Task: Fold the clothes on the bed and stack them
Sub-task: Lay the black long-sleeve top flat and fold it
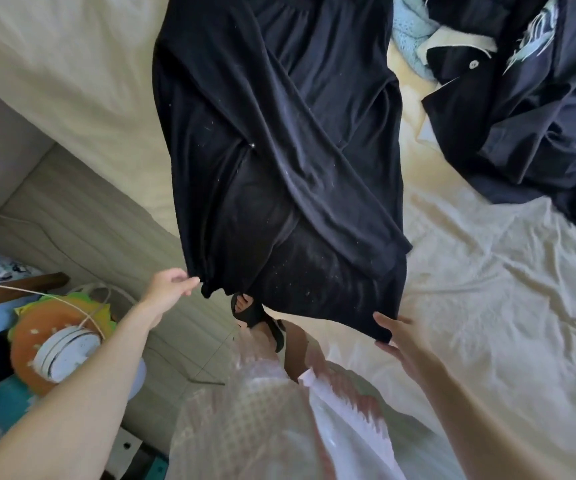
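Head camera shows your left hand pinching one lower corner of the black garment, while your right hand grips the other corner; the garment hangs over the bed edge.

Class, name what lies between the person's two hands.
In the head view, the black garment's hem spans from left hand to right hand; a sandalled foot shows below.
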The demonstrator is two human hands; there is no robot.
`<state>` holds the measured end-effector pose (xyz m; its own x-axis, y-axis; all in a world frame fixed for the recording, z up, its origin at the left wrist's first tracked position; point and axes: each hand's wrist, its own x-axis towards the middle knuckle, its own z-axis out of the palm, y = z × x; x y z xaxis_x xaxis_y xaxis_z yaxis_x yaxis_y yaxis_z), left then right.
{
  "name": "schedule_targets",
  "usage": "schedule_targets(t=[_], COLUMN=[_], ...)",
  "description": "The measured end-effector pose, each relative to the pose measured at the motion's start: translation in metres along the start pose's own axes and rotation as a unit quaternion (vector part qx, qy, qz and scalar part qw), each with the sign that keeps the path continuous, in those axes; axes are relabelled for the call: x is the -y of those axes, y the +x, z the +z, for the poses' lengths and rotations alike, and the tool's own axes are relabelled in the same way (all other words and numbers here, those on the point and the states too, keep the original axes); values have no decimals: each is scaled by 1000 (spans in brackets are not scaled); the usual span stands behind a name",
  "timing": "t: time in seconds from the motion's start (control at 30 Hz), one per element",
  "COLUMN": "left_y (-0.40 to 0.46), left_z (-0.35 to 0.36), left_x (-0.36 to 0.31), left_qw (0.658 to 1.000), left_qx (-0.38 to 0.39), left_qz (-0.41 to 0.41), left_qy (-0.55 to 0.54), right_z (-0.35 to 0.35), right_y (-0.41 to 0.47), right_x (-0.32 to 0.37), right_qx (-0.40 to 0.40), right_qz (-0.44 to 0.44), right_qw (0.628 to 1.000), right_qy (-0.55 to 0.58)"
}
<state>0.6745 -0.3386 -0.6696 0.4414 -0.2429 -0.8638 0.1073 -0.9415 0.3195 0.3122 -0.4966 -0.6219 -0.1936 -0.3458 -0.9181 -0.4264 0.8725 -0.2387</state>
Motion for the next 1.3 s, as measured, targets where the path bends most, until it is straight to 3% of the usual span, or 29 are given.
schedule_targets(t=[0.1, 0.17, 0.23, 0.4, 0.6, 0.73, 0.9, 1.17, 1.3], left_y=[-16, -23, -31, -56, -92, -114, -147, -181, -180], left_z=[-5, -8, -11, -6, -22, -36, -51, -93, -110], left_x=[29, 37, 39, 33, 32, 32, 21, -60, -113], left_qw=[988, 955, 932, 959, 953, 932, 930, 922, 902], left_qx=[-30, -47, -75, -165, -3, -4, 27, 10, 9], left_qz=[-29, -41, -32, 8, 25, -49, -90, -15, 11], left_qy=[-147, -289, -352, -228, -301, -360, -355, -387, -431], right_z=[-6, -9, -10, -9, -11, -20, -33, -36, -32], right_y=[-11, -19, -27, -47, -69, -93, -127, -156, -157], right_x=[-8, -11, -14, -20, -21, -17, -6, 67, 114], right_qx=[4, 17, 25, 12, -14, -29, -36, 9, 37], right_qz=[11, 16, 13, -2, -6, 15, 34, -59, -104], right_qw=[996, 989, 981, 971, 971, 973, 974, 966, 954], right_qy=[85, 147, 191, 237, 238, 228, 220, 251, 279])
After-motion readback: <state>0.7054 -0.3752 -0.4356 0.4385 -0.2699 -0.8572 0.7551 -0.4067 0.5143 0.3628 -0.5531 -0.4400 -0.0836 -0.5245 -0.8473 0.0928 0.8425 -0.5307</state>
